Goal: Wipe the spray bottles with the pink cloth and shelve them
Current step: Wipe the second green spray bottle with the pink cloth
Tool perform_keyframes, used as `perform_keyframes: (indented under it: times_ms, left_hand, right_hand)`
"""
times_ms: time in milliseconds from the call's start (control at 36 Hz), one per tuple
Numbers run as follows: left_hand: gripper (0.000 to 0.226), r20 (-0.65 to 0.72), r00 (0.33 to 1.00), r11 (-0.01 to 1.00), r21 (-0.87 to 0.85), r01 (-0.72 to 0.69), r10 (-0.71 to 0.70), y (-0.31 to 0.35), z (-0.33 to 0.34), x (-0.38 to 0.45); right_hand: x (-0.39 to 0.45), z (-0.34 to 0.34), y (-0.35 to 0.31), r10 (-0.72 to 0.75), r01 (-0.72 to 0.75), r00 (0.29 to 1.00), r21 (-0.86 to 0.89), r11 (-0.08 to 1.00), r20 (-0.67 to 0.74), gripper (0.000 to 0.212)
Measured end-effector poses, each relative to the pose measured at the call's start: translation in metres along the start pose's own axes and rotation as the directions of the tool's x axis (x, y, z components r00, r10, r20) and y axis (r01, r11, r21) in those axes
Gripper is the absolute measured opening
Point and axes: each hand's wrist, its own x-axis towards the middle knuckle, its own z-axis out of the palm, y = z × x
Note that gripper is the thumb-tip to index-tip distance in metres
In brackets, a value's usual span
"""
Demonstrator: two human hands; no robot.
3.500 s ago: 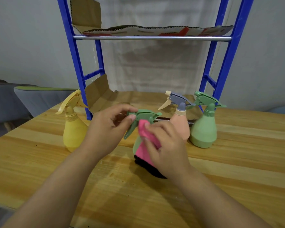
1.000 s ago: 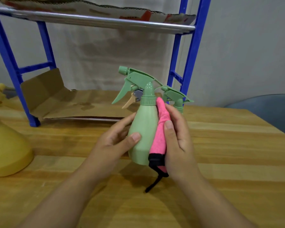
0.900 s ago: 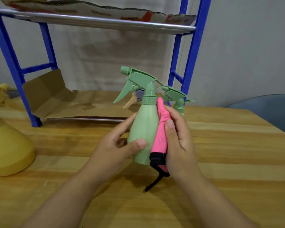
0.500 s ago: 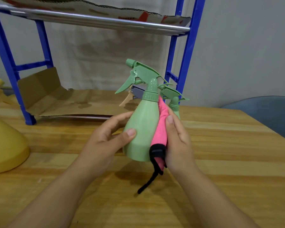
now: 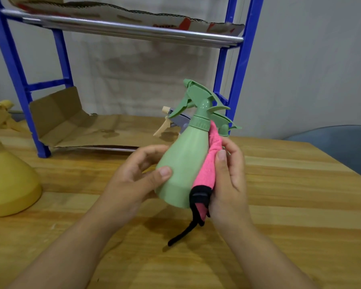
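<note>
A yellow spray bottle [image 5: 7, 176] stands on the wooden table [image 5: 290, 205] at far left. The left hand [image 5: 133, 180] grips the green spray bottle [image 5: 183, 163], tilted above the table, thumb on its front. The right hand [image 5: 227, 180] presses the pink cloth [image 5: 206, 167] against its right side, fingers curled round the cloth. Behind stands a blue rack [image 5: 238, 69] with cardboard-lined shelves; two more bottles are partly hidden.

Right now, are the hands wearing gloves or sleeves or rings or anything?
No. Both hands are bare: no gloves, rings, watch or bracelet on the left hand or the right hand. The forearms are bare too, with no sleeve showing right down to the picture's bottom edge. The fingernails are short and look unpainted.
</note>
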Motion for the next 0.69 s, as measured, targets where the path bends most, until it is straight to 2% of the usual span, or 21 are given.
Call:
perform_keyframes:
  times_ms: [83,167,250,361,444,583,694]
  left_hand:
    - [0.037,0.018,0.999,0.999,-0.027,0.042,-0.041,-0.001,0.001,-0.001]
    - [0.053,0.044,0.996,0.997,0.015,0.076,-0.077,-0.002,0.005,0.0]
    - [0.057,0.022,0.997,0.995,0.062,0.076,-0.078,-0.002,0.007,0.001]
    - [0.061,0.046,0.999,0.999,0.036,0.005,-0.007,-0.001,0.002,-0.001]
    - [0.051,0.005,1.0,1.0,0.005,0.01,-0.01,-0.003,-0.001,-0.002]
    - [0.039,0.016,0.996,0.997,0.006,0.082,-0.082,-0.003,0.004,-0.003]
    - [0.052,-0.024,0.997,0.997,0.028,0.076,-0.075,0.0,0.013,-0.001]
  right_hand:
    - [0.0,-0.002,0.002,0.023,-0.023,1.0,-0.014,1.0,0.001,0.023]
    - [-0.003,-0.002,0.003,0.014,-0.016,1.0,-0.08,0.997,-0.016,0.025]
    - [-0.005,-0.004,0.002,-0.017,0.018,1.0,-0.134,0.991,0.005,0.033]
    - [-0.003,-0.004,-0.003,-0.048,0.049,0.998,-0.044,0.998,0.033,0.026]
    - [0.0,-0.004,-0.002,-0.02,0.02,1.0,0.01,1.0,0.01,0.019]
    - [-0.002,-0.003,0.002,-0.029,0.029,1.0,-0.099,0.995,-0.006,0.022]
    - [-0.004,-0.003,0.0,-0.081,0.086,0.996,-0.141,0.986,0.043,0.027]
